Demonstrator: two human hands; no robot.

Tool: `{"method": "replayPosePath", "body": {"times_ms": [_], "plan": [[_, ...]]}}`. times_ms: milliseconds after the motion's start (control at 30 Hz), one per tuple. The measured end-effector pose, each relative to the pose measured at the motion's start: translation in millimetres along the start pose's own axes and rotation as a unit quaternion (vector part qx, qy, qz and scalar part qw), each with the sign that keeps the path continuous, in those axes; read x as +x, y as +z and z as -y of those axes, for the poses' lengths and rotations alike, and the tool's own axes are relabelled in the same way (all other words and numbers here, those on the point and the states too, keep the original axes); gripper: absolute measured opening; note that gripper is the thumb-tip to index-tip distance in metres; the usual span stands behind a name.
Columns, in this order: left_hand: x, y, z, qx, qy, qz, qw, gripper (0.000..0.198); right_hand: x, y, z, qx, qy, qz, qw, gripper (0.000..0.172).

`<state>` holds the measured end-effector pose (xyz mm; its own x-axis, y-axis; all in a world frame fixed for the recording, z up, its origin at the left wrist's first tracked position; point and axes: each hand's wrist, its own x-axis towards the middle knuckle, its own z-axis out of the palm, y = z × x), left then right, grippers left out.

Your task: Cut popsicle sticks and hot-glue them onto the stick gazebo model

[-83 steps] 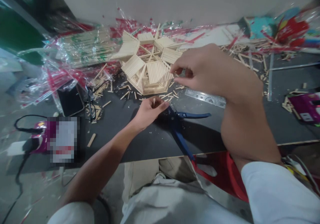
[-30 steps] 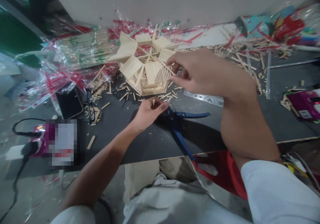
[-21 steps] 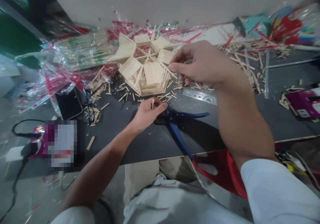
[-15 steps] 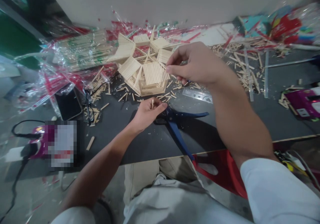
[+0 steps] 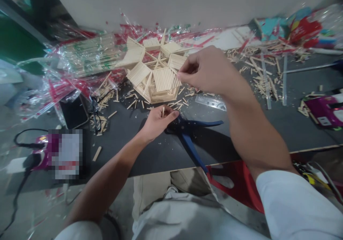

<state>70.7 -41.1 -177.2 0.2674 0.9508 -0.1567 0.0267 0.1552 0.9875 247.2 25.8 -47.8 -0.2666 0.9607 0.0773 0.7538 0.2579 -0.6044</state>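
A wooden-stick model [image 5: 163, 97] with slatted panels around a spoked centre stands on the dark table. At its front right, my right hand [image 5: 206, 70] pinches thumb and forefinger on a thin wooden stick at the edge of the front panel [image 5: 163, 79]; the hand partly hides what lies behind it. My left hand [image 5: 158, 124] rests lower on the table, closed round a short wooden stick [image 5: 163, 111] whose end pokes up between the fingers. Against the left thumb lies a blue-handled cutting tool [image 5: 191, 147], handles spread, its head partly covered by the hand.
A metal ruler [image 5: 210, 102] lies under my right wrist. Stick offcuts [image 5: 262, 77] litter the table. Plastic-wrapped sticks [image 5: 88, 54] fill the back left. A phone [image 5: 73, 111] and eyeglasses [image 5: 95, 116] lie left. A red chair [image 5: 238, 179] stands below the table edge.
My right hand's fingers have curled in more, and its fingertips have shifted slightly left and down along the front panel's edge. My left hand and the cutting tool stay in place.
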Motion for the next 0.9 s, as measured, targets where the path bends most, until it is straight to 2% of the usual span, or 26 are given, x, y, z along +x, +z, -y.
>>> {"method": "replayPosePath", "body": {"times_ms": [300, 467, 900], "plan": [[0.5, -0.2, -0.7, 0.012, 0.008, 0.001, 1.0, 0.05, -0.5, 0.8, -2.0, 0.007, -0.007, 0.004, 1.0, 0.019], [0.4, -0.7, 0.3, 0.008, 0.005, 0.001, 1.0, 0.049, 1.3, 4.8, -2.9, 0.013, 0.0, -0.025, 1.0, 0.013], [0.5, 0.4, -0.6, 0.0, 0.011, 0.002, 1.0, 0.052, 4.5, 7.1, -7.4, 0.02, -0.02, -0.02, 0.999, 0.016]]}}
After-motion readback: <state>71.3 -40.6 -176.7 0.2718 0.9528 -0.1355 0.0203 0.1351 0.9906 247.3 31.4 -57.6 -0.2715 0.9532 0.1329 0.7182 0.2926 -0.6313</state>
